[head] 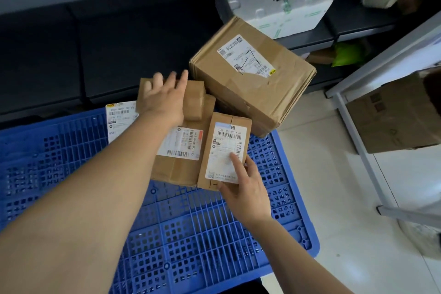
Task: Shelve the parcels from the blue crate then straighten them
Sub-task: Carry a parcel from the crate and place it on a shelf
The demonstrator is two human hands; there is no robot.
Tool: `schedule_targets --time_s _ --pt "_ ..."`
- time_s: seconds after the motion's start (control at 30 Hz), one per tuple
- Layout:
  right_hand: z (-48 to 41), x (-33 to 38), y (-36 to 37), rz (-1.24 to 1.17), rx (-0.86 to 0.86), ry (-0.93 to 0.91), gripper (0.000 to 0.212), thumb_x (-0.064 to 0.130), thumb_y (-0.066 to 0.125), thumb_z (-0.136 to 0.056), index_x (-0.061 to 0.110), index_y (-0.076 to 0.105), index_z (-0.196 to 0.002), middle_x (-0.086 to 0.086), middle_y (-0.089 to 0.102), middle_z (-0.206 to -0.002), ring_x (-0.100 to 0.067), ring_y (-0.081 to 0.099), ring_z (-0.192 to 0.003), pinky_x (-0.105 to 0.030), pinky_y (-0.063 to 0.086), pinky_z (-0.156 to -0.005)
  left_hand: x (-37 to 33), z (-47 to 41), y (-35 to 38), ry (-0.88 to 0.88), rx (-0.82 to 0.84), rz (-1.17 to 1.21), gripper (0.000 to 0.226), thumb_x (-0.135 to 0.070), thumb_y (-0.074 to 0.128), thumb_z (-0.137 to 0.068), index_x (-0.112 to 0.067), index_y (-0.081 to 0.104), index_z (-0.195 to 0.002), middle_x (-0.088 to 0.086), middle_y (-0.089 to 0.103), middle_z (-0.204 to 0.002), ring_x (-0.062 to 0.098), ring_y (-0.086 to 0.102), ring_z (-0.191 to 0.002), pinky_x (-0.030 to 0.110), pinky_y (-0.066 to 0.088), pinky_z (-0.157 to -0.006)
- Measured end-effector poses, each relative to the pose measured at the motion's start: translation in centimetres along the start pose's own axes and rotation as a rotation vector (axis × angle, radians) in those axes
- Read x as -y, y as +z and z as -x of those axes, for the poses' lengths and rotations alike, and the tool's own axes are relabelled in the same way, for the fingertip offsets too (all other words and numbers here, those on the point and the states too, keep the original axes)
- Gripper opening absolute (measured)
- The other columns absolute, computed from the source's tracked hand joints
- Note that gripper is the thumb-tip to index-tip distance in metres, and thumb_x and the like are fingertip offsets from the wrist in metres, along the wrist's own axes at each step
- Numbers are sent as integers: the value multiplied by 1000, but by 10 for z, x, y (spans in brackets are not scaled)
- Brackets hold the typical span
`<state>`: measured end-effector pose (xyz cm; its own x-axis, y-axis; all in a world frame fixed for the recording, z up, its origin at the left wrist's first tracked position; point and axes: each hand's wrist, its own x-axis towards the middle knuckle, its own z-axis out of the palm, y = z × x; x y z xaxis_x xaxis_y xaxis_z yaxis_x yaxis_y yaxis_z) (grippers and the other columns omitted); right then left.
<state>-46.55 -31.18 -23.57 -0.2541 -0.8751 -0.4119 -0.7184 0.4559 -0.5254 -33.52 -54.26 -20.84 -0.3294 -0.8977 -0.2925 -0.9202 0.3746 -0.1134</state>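
**Small box** (224, 150): brown card, white label uppermost. It lies over the crate (191, 234) lattice, its left edge against the mid box (181, 148). I judge it light and stiff, with dry card faces and tape that may be slick. The best hold is across the short near end, thumb above and fingers below. My right hand (247, 190) has that hold: thumb pressed on the label, fingers curled under the near right corner, pinching it.

**Mid box:** flat, label up. I judge it heavier, and it wants a palm beneath.

**Taped parcel** (194, 100): wrapped in brown tape, sitting on the mid box's far end. The surface is likely slippery, so take it by the edges. My left hand (162, 98) lies over it, arm stretched forward. The fingers are spread and nearly straight, reaching past the far edge. They are blurred, and no grip is evident.

**Big box** (250, 76): tilted at the crate's far right corner, creased and dented. What bears it is unclear. It is a job for both hands, on opposite sides.

**Shelf** (310, 40): beyond the crate, holding a foam box (274, 0).
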Motion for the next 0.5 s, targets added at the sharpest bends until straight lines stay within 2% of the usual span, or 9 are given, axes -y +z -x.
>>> schedule_targets --time_s 0.07,0.17,0.2,0.27,0.33,0.37,0.43,0.5 --pt "0 0 1 -12 7 6 74 47 58 -90 40 14 -149 -2 15 -158 -22 34 -137 -43 53 -90 -2 4 2 24 -39 -16 111 -33 79 -65 -24 10 -151 4 33 -147 30 22 -132 45 23 -104" --pt "2 1 -1 -39 22 36 74 46 57 -91 39 13 -151 -4 13 -159 -23 32 -139 -43 49 -96 -5 23 2 -34 60 162 112 -58 77 -60 -29 16 -149 5 34 -145 29 23 -135 50 21 -109" --pt "3 2 -2 -34 19 45 74 46 57 -91 38 14 -151 -5 10 -160 -24 28 -141 -43 45 -102 -4 32 -2 -90 119 313 110 -63 75 -63 -33 14 -150 5 32 -146 29 25 -135 50 23 -109" --pt "4 5 -5 16 -8 43 72 46 56 -92 33 18 -152 -8 4 -161 -26 16 -146 -42 30 -112 2 55 -15 -240 249 851 96 -62 73 -69 -41 23 -148 2 40 -142 28 40 -129 47 36 -103" --pt "2 13 -5 32 -61 16 69 49 54 -92 27 26 -151 -9 5 -162 -26 8 -148 -42 19 -116 9 81 -25 -404 326 1501 69 -60 69 -69 -39 51 -132 0 61 -125 23 59 -110 42 49 -89" --pt "2 19 -6 17 -95 -7 67 53 51 -92 25 30 -150 -9 8 -162 -25 6 -149 -41 15 -117 13 91 -25 -503 367 1720 59 -61 66 -67 -34 61 -120 1 68 -116 22 65 -102 41 51 -85" --pt "-1 35 -9 -46 -168 -71 68 60 39 -91 22 38 -147 -6 15 -161 -22 5 -150 -38 8 -117 17 107 -17 -600 457 1976 59 -65 62 -66 -28 68 -113 3 72 -110 24 69 -100 45 51 -87" --pt "-4 51 -13 -198 -165 -105 64 56 33 -94 19 41 -146 -2 22 -159 -17 8 -149 -38 7 -121 16 116 -8 -596 514 2112 66 -67 56 -70 -25 66 -120 7 70 -116 28 66 -107 49 48 -92"
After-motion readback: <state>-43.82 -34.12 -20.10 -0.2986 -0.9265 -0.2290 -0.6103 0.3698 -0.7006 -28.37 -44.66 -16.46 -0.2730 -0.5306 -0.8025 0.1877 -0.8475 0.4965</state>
